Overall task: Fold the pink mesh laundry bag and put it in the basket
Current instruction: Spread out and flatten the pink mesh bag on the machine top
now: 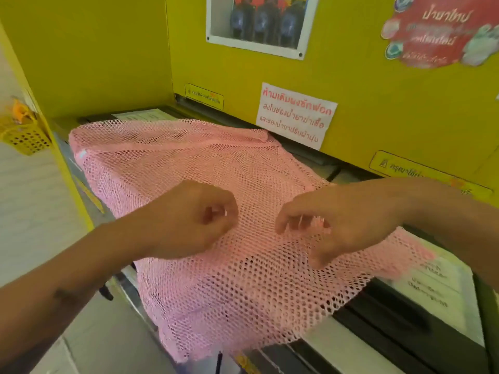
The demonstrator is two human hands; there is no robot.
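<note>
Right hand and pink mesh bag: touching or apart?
Touching. The head view shows the right hand pinching a raised bit of the pink mesh bag between its fingertips.

Yellow machine (351, 85), white Thai notice (295, 114), 3 dark bottles (266, 18) behind window.

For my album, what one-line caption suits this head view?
Two hands, left hand and right hand, pinch a pink mesh laundry bag spread flat below a yellow machine.
</note>
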